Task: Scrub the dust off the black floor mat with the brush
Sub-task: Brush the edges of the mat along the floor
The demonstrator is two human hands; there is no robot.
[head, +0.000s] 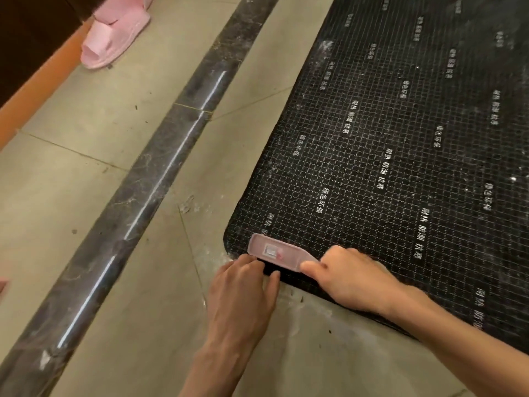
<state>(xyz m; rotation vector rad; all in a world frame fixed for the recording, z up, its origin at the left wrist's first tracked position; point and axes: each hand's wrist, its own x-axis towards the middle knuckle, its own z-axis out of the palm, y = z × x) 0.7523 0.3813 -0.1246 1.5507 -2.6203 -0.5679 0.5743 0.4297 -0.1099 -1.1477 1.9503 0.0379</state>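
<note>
Fingers [312, 266] gripping brush [282, 253] on mat [400, 153], bristles seemingly down

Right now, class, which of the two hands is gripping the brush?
The right hand, curled round the handle of the pink brush. The left hand only rests its fingers at the mat edge.

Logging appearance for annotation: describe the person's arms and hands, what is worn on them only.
Both forearms are bare as far as the frame shows: no sleeves, gloves, watch, rings or bracelets are visible on the left hand or the right hand. Nails look short and unpainted.
</note>
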